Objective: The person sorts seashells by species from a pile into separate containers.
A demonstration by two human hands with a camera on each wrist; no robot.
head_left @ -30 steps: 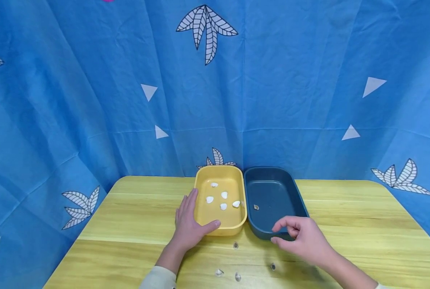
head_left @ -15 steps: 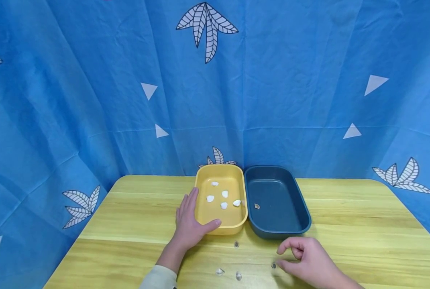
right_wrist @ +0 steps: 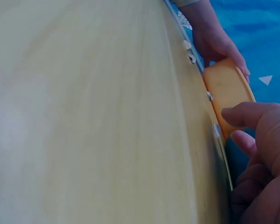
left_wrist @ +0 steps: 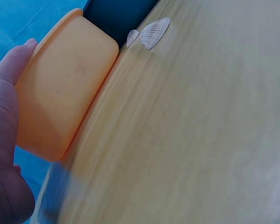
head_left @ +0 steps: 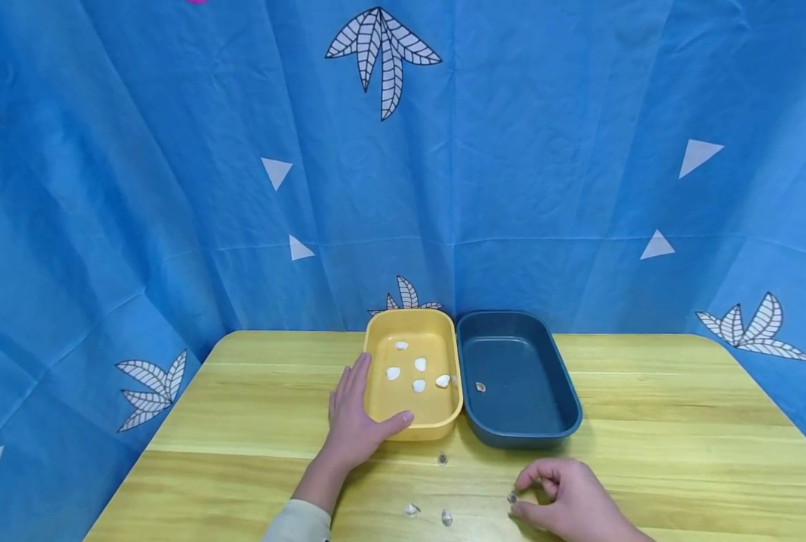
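Observation:
My left hand [head_left: 357, 430] rests against the yellow tray [head_left: 412, 434], with extended fingers along its left side and the thumb on the front rim. Several white shells [head_left: 419, 385] lie inside that tray. Just in front of the dark blue tray [head_left: 527, 439], my right hand [head_left: 575, 498] is low over the table. Its thumb and index finger are apart, their tips around a small seashell [head_left: 512, 497] on the wood. In the right wrist view this seashell [right_wrist: 216, 130] appears just beyond the fingertips; contact is hard to tell.
Three other seashells lie on the table: one near the yellow tray [head_left: 442, 458], two closer to me, a pale shell [head_left: 412, 510] and a greyish shell [head_left: 446, 518]. One brownish shell [head_left: 480, 387] is in the blue tray. A blue patterned curtain [head_left: 545, 165] hangs behind the wooden table [head_left: 673, 436].
My right hand has come down from above the blue tray's front edge to the table, and its fingertips are now around a seashell. The left hand has stayed at the yellow tray.

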